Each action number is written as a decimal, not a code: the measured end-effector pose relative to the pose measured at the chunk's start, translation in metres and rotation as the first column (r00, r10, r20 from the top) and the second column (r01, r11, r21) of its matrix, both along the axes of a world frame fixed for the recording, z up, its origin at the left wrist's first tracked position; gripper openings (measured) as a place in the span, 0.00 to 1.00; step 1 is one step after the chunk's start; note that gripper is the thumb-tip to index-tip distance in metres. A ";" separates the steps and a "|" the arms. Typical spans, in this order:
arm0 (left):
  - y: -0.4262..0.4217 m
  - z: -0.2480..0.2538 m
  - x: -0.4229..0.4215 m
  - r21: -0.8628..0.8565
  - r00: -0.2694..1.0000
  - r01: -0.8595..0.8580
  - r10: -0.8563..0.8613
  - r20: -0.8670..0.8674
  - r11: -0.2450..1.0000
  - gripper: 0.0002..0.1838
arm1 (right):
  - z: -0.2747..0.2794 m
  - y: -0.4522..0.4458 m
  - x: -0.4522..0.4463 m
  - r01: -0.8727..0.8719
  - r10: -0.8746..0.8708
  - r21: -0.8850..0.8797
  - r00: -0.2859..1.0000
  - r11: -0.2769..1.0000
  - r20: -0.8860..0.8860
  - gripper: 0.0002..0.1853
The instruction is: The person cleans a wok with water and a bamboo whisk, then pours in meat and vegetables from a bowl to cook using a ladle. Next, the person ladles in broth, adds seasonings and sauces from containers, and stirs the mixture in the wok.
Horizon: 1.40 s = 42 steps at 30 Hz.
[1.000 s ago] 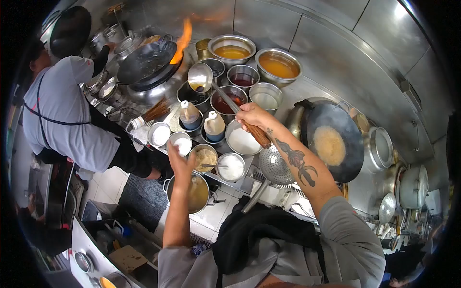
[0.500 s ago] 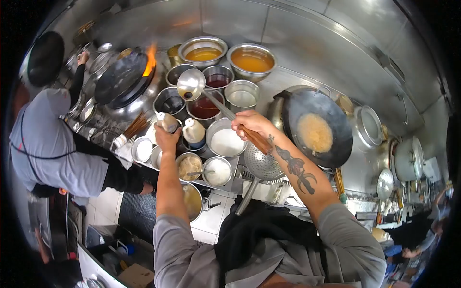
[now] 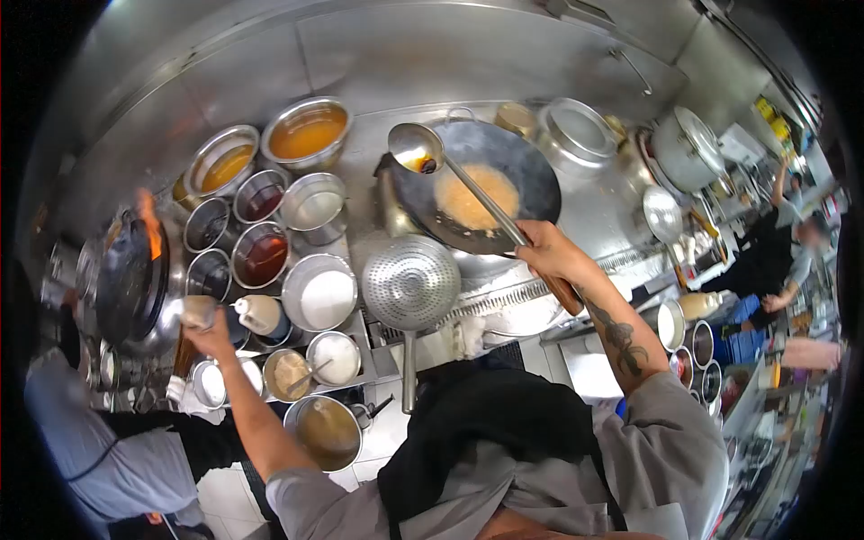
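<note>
My right hand (image 3: 549, 252) is wrapped round the wooden handle of a metal ladle (image 3: 481, 196). A little dark liquid lies in the ladle's bowl, which hangs over the left side of a black wok (image 3: 536, 184). Pale brown food (image 3: 477, 198) lies in the wok, with faint steam around it. On the left, my left hand (image 3: 211, 337) grips a squeeze bottle (image 3: 198, 310), blurred by motion, beside the sauce pots. Another squeeze bottle (image 3: 261, 315) with a pale top stands just to its right.
A perforated strainer (image 3: 412, 281) lies in front of the wok. Metal pots of red sauce (image 3: 261, 256) and white powder (image 3: 321, 298) stand left of it, bowls of orange liquid (image 3: 309, 135) behind. Flame (image 3: 148, 225) rises by another wok (image 3: 130, 279), near a co-worker (image 3: 117, 450).
The view has turned to the right. My right hand has carried the ladle from above the sauce pots to over the wok. My left hand keeps hold of the squeeze bottle.
</note>
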<state>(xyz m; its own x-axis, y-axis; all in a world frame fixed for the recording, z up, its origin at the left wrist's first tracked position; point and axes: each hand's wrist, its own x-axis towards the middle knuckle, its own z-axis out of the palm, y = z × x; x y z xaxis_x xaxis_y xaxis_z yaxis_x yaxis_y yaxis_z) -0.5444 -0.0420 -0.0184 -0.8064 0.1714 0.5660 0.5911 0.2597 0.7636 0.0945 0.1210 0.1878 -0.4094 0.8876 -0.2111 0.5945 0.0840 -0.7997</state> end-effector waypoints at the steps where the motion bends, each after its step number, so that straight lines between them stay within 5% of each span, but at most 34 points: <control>1: -0.002 0.014 -0.007 -0.011 0.999 -0.012 0.012 -0.042 1.000 0.41 | -0.002 -0.001 0.012 0.023 -0.024 0.020 0.999 1.000 0.021 0.19; 2: -0.004 0.053 0.005 -0.099 0.995 -0.063 0.055 -0.078 0.993 0.41 | -0.007 0.001 0.022 0.040 -0.042 0.042 0.998 0.998 0.041 0.19; 3: -0.004 0.064 -0.006 0.089 0.989 0.084 -0.072 -0.129 0.993 0.39 | -0.013 0.004 0.031 0.049 -0.053 0.064 0.997 0.997 0.059 0.20; 4: -0.006 0.100 0.013 0.050 0.988 0.039 -0.031 -0.150 0.998 0.39 | -0.024 0.009 0.043 0.071 -0.076 0.081 0.996 0.994 0.056 0.18; 5: -0.005 0.129 0.029 0.242 0.989 0.145 -0.142 -0.032 0.959 0.40 | -0.036 0.015 0.055 0.058 -0.070 0.134 0.994 0.989 0.081 0.17; 7: -0.009 0.184 0.063 0.193 0.995 0.091 -0.079 -0.064 0.977 0.38 | -0.058 0.029 0.072 0.025 -0.056 0.242 0.991 0.970 0.123 0.14; 10: -0.014 0.236 0.093 0.333 0.926 0.375 -0.365 -0.092 0.865 0.36 | -0.083 0.044 0.079 0.057 -0.128 0.307 0.968 0.950 0.214 0.11; 13: -0.011 0.268 0.145 0.348 0.913 0.389 -0.408 -0.020 0.853 0.36 | -0.078 0.035 0.106 0.077 -0.077 -0.034 0.997 0.996 0.007 0.10; 17: -0.002 0.274 0.196 0.271 0.873 0.473 -0.488 -0.011 0.838 0.38 | -0.083 0.051 0.153 0.080 -0.076 -0.214 0.997 0.974 0.029 0.10; 18: 0.003 0.280 0.221 0.246 0.853 0.509 -0.522 -0.016 0.825 0.38 | -0.097 0.061 0.161 -0.009 0.011 -0.173 1.000 0.985 0.009 0.11; 21: 0.032 0.267 0.254 0.232 0.808 0.582 -0.588 -0.050 0.780 0.38 | -0.093 0.047 0.120 0.146 -0.141 -0.057 0.987 0.988 0.079 0.07; 24: 0.057 0.262 0.297 0.203 0.781 0.617 -0.624 -0.035 0.761 0.38 | -0.120 0.044 0.118 0.079 -0.109 -0.197 0.983 0.977 -0.149 0.08; 27: 0.076 0.262 0.340 0.188 0.761 0.639 -0.649 -0.014 0.746 0.38 | -0.083 0.037 0.165 -0.029 -0.123 -0.453 0.945 0.891 -0.304 0.08; 30: 0.093 0.252 0.359 0.099 0.742 0.666 -0.670 0.002 0.739 0.38 | -0.101 0.054 0.192 -0.022 -0.029 -0.297 0.985 0.955 -0.168 0.10; 33: 0.113 0.248 0.384 -0.012 0.729 0.684 -0.684 0.005 0.729 0.39 | -0.093 0.048 0.158 -0.023 0.012 0.058 0.983 0.998 0.182 0.16; 35: 0.125 0.245 0.397 -0.080 0.707 0.705 -0.707 -0.002 0.705 0.39 | -0.130 0.050 0.149 -0.057 0.020 0.206 0.984 0.977 0.178 0.15; 36: 0.130 0.244 0.406 -0.091 0.692 0.713 -0.719 -0.066 0.695 0.40 | -0.147 0.054 0.153 -0.114 0.086 0.200 0.986 0.973 0.144 0.15; 39: 0.148 0.228 0.408 -0.227 0.704 0.679 -0.707 -0.066 0.698 0.41 | -0.093 0.034 0.189 -0.135 0.095 -0.322 0.986 0.937 -0.136 0.15; 42: 0.156 0.222 0.423 -0.369 0.680 0.654 -0.727 -0.096 0.660 0.43 | -0.094 0.033 0.212 -0.093 0.102 -0.094 0.990 0.991 0.097 0.12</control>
